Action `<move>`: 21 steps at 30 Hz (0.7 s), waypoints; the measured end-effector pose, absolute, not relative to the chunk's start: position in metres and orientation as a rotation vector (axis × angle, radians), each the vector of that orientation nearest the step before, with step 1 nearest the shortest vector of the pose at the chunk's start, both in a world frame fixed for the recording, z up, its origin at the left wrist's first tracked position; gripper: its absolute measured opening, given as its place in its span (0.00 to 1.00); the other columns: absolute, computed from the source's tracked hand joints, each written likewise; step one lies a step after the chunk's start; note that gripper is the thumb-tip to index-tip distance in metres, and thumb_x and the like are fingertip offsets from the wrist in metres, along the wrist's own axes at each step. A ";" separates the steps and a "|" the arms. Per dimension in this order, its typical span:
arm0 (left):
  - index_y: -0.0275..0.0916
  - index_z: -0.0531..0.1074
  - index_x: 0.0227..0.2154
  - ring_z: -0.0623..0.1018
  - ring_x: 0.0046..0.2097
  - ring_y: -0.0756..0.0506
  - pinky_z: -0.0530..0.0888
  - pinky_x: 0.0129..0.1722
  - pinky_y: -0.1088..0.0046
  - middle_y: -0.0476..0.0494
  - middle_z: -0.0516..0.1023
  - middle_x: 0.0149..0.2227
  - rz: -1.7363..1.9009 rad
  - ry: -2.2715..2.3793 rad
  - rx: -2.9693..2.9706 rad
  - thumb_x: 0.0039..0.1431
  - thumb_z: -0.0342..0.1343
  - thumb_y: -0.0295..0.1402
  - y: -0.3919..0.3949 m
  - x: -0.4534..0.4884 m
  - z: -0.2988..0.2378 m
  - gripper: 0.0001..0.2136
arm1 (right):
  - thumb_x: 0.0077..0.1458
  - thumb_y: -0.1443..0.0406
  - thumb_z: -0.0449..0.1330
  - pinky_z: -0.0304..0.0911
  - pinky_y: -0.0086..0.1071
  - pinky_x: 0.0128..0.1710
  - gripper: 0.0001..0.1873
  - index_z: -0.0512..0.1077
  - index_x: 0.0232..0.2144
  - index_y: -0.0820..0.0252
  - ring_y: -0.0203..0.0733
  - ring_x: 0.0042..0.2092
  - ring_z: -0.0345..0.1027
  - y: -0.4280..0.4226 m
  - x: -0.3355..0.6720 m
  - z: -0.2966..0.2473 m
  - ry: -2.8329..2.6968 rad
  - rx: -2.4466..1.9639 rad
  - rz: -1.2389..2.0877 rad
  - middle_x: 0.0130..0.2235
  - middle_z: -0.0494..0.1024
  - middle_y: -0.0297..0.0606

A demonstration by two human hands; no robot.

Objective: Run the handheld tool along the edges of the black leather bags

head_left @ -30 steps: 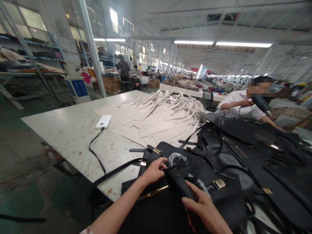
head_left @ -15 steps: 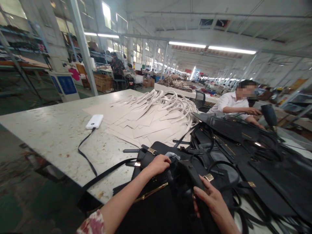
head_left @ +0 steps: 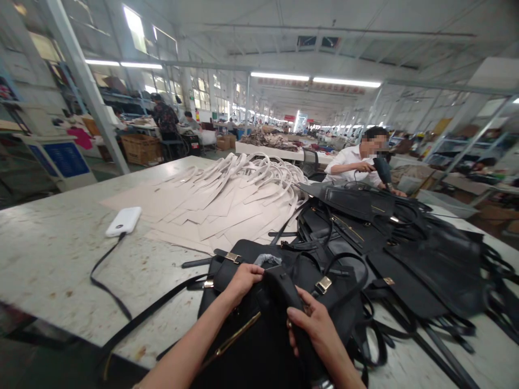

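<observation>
Left hand [head_left: 242, 281] grips top edge of black handbag [head_left: 251, 324], lower centre of frame. Right hand [head_left: 318, 329] closed around black heat gun [head_left: 286, 302] over same bag. Right of frame: heap of black bags [head_left: 405, 243], straps trailing. Centre: beige cut pieces [head_left: 227, 202]. Left: white power bank [head_left: 124, 221], black cable. Upper right: co-worker [head_left: 357, 162] at table [head_left: 48, 259], holding another gun.

Matt black leather bag [head_left: 243, 346] with shiny brass clasp [head_left: 324, 284].
</observation>
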State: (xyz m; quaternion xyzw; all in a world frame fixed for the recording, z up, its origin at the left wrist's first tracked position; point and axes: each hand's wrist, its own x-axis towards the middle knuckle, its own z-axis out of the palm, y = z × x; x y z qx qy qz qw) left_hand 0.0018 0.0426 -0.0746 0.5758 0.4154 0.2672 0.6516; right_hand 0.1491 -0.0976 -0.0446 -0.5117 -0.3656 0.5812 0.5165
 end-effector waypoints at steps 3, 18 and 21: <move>0.31 0.74 0.24 0.71 0.23 0.48 0.66 0.27 0.73 0.44 0.75 0.22 0.611 0.933 1.275 0.37 0.52 0.29 0.036 0.001 -0.073 0.10 | 0.46 0.63 0.59 0.61 0.25 0.10 0.30 0.54 0.51 0.63 0.33 0.14 0.63 -0.106 0.146 -0.044 -0.875 -1.220 1.417 0.20 0.70 0.29; 0.36 0.67 0.37 0.72 0.34 0.48 0.67 0.32 0.75 0.49 0.74 0.32 0.546 0.974 1.754 0.37 0.48 0.19 -0.020 -0.050 -0.071 0.19 | 0.43 0.58 0.63 0.61 0.28 0.13 0.40 0.48 0.54 0.63 0.35 0.16 0.61 -0.147 0.165 -0.031 -0.780 -1.354 1.233 0.18 0.71 0.28; 0.38 0.67 0.37 0.70 0.37 0.49 0.66 0.36 0.74 0.48 0.71 0.35 0.660 1.071 2.158 0.44 0.45 0.18 -0.042 -0.052 -0.068 0.17 | 0.41 0.55 0.63 0.59 0.27 0.14 0.44 0.46 0.54 0.64 0.36 0.16 0.61 -0.174 0.170 -0.030 -0.753 -1.408 1.238 0.15 0.71 0.28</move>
